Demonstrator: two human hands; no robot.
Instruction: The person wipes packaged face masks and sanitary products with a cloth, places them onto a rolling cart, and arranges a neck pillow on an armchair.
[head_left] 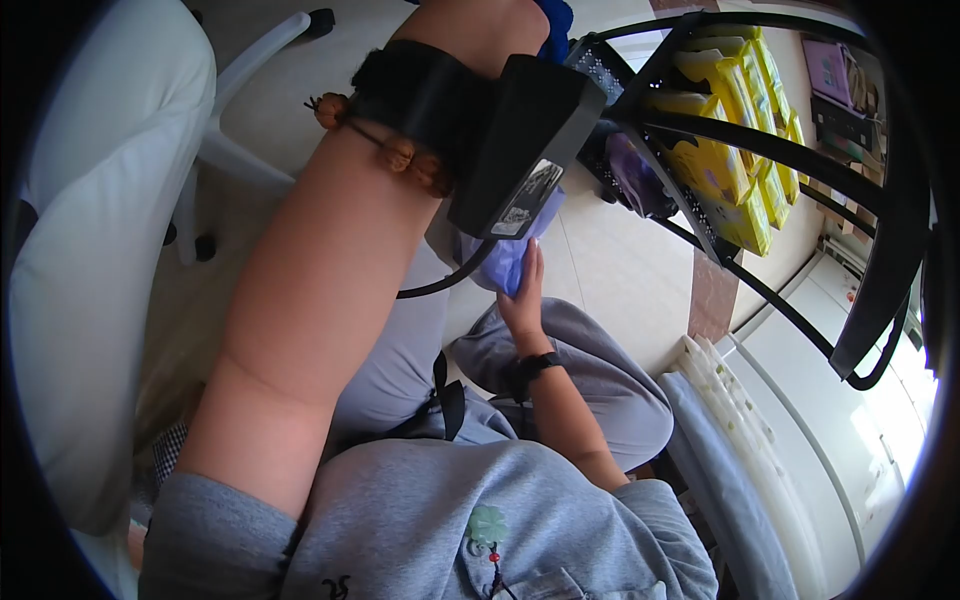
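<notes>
The right hand [520, 305] grasps a purple packet [502, 270] at its near edge; it's probably light, soft, slippery, best cupped broadly. The left hand [475, 25] I can't tell.

One lavender packet [505, 266], one chair [110, 150], one green pendant [487, 524] show

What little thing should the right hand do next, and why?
Maybe the right hand should ease the purple bag a little towards the body. The hand is at the bag's near end, and the black box strapped to the left arm hides part of the bag from view.
</notes>
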